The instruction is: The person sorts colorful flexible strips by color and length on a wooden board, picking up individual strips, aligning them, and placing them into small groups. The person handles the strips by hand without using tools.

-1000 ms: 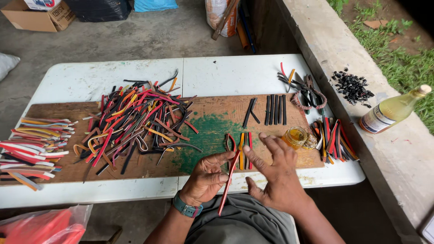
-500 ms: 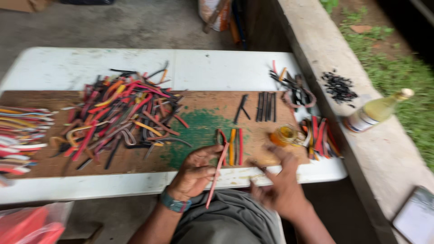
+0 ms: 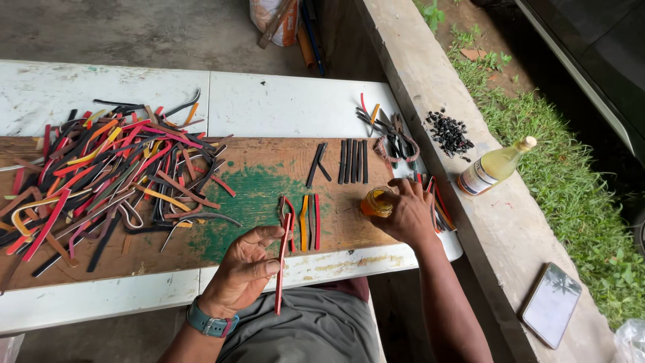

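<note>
While the left hand [image 3: 245, 269] pinches a long red strip [image 3: 281, 269] between thumb and fingers near the front edge of the counter [image 3: 289, 101], the right hand [image 3: 406, 212] wraps around a small jar [image 3: 376, 202] of yellow-orange stuff. The strip stands almost straight up and down in the view, and its low end hangs past the front edge, over the person's grey lap. A teal watch [image 3: 209, 325] sits on the left wrist.

The jar rests on a brown board [image 3: 269, 181] that lies across the white counter, close to the board's right end. The board has a green patch of paint in the middle. Just right of the held strip, a few short strips [image 3: 306, 225] in red, yellow and black lie side by side. Farther back, a row of black strips [image 3: 353, 161] lies in a neat line.

On the left half of the board sits a big messy pile [image 3: 114, 178] of red, black, yellow and brown strips. Near the back right corner of the counter lies a small tangle of strips [image 3: 390, 134].

Past the right edge runs a stone ledge [image 3: 430, 81]. On it lie a heap of black bits [image 3: 449, 133], a bottle [image 3: 494, 167] of pale yellow liquid on its side, and a phone [image 3: 551, 304].
</note>
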